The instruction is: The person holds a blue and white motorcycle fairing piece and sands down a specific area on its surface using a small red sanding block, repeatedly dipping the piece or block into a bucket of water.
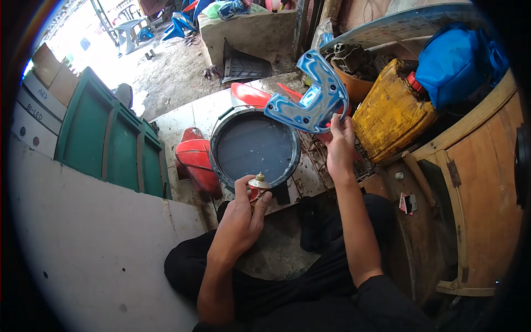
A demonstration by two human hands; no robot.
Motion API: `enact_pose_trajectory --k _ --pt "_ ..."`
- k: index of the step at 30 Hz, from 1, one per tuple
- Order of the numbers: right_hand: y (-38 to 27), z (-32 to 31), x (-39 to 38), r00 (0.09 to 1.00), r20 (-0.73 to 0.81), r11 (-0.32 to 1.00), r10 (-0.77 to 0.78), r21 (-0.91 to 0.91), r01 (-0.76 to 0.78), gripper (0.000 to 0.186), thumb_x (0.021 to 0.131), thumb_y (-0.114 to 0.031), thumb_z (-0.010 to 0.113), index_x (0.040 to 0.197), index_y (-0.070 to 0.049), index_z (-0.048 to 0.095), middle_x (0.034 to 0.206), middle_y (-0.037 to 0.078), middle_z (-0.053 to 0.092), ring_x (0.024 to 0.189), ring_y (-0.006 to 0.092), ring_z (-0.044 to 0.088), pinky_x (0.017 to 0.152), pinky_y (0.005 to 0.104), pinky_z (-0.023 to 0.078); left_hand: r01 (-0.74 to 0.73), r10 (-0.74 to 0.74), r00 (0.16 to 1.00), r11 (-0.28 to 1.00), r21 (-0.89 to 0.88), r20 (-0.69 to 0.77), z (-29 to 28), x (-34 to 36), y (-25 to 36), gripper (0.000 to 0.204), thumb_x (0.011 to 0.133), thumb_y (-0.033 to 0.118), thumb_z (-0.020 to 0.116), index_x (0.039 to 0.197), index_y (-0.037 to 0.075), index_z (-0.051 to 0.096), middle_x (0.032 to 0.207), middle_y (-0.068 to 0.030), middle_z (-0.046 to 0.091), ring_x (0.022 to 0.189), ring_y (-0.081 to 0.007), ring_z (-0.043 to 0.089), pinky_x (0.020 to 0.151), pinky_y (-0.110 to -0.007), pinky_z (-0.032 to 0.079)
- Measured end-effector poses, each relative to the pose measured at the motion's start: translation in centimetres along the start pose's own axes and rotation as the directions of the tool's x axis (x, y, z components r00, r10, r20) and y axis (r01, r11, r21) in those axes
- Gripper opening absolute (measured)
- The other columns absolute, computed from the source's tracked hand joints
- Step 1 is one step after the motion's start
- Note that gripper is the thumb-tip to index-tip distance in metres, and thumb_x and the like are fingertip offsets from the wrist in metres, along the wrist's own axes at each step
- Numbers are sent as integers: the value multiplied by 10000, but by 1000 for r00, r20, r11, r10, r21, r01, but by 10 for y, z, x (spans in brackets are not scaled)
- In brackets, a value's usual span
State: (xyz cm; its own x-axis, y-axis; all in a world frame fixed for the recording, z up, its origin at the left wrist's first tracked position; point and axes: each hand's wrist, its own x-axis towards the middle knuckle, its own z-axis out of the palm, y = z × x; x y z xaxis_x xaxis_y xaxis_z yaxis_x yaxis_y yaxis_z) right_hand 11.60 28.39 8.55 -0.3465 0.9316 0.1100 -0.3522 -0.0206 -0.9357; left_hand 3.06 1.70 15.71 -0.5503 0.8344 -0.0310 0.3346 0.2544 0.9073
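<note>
My right hand (338,145) grips the lower edge of a blue and white marbled panel (315,102). The panel is curved, with a cut-out on one side and several small dark holes, and is held up beyond the right rim of a round black tub (215,141). Cloudy grey liquid (254,141) with pale flecks fills much of the tub. Close to the tub's near rim, my left hand (243,213) is closed around a small red canister (257,191) with a silvery domed top and a brass-coloured fitting. The canister's lower part is hidden by my fingers.
Red molded panels (199,160) lie left of the tub and behind it. A dirty yellow jerrycan (392,113), a blue bag (451,66) and a pot of metal parts (354,66) crowd the right. Green framed panelling (110,138) and a white board (99,243) stand left.
</note>
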Motion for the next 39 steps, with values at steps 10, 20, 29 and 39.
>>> enact_pose_trajectory --k 10,20,29,39 --pt "-50 -6 -36 986 129 984 107 -158 -86 214 959 -131 665 1124 -12 599 995 12 633 857 68 592 786 232 500 13 -13 1000 1000 -10 2 -5 -4 1 383 1037 223 551 1297 -20 410 914 -166 672 762 -232 647 723 -372 499" --pt "-51 8 -59 963 158 969 219 -148 -196 286 833 -6 776 1034 -54 577 923 -10 615 828 61 599 794 227 517 33 -35 998 999 35 52 2 -1 -2 376 1018 219 584 1272 -20 441 982 -191 699 890 -255 696 792 -362 508" --pt "-27 -2 -61 920 189 938 344 -29 -345 512 845 -34 765 1249 -33 451 1175 63 473 1097 146 539 935 278 489 30 -30 999 1000 2 39 -1 -2 3 376 1004 210 610 1260 -17 455 1002 -208 701 926 -300 705 822 -382 513" --pt "-39 10 -72 880 280 923 384 -92 -373 640 800 -11 805 1314 -43 426 1205 75 476 1120 181 557 934 302 529 5 -3 998 1000 -29 58 0 -1 0 354 989 201 629 1226 -4 466 1015 -224 680 960 -320 694 828 -400 511"
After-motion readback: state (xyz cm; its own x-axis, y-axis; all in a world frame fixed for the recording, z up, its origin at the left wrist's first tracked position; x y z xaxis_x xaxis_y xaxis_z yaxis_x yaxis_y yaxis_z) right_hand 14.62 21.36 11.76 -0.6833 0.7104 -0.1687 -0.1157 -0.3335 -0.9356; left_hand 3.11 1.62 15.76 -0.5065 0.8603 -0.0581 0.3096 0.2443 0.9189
